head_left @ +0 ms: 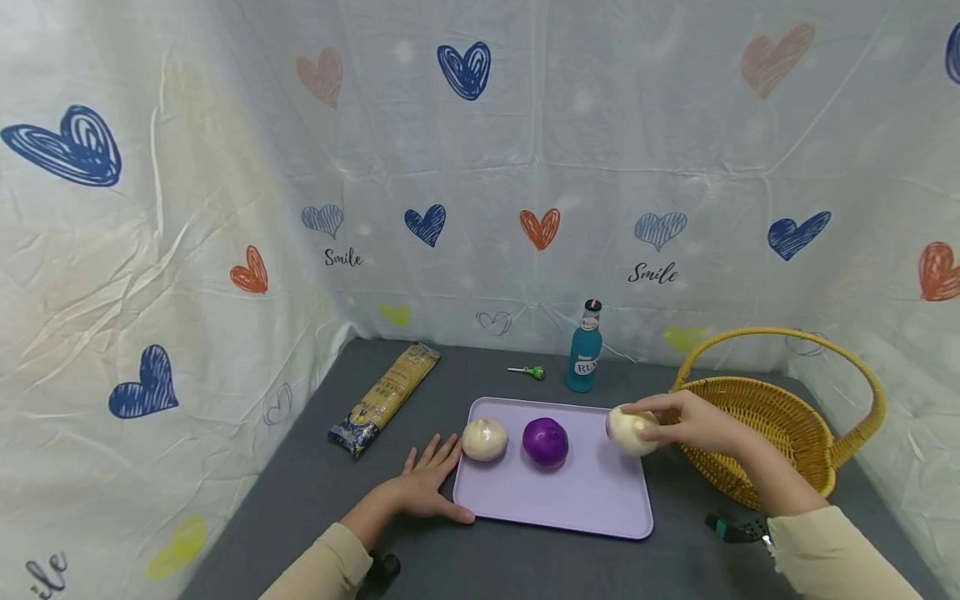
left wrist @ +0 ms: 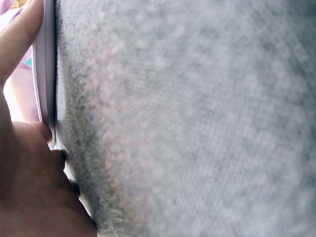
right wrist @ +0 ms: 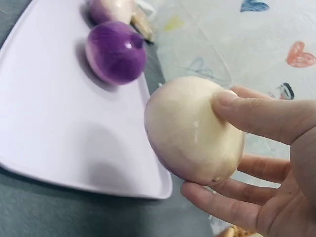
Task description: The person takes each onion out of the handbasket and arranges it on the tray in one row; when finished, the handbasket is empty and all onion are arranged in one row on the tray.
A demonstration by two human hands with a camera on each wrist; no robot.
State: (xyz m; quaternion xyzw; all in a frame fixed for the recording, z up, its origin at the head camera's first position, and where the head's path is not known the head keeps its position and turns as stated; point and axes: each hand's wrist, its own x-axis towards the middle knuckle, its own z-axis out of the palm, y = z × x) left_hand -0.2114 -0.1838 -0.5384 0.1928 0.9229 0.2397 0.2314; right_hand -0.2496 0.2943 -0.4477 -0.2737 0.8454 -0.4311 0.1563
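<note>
My right hand (head_left: 697, 423) holds a white-and-purple turnip (right wrist: 190, 131) between thumb and fingers, above the right end of a lilac tray (head_left: 555, 508). In the right wrist view the turnip's pale side faces the camera and its underside is purple. On the tray sit two more: a purple turnip (head_left: 545, 442) in the middle and a whitish turnip (head_left: 484, 439) at the left edge. My left hand (head_left: 423, 490) lies with fingers spread beside the tray's left edge, fingertips and thumb touching the rim. The left wrist view shows mostly blurred grey tabletop.
A yellow wicker basket (head_left: 813, 458) with a tall handle stands right of the tray. Behind the tray are a blue bottle (head_left: 584, 350) and a green-wrapped lollipop (head_left: 535, 372). A pack of dry noodles (head_left: 386, 398) lies back left. A heart-printed curtain (head_left: 495, 167) surrounds the table.
</note>
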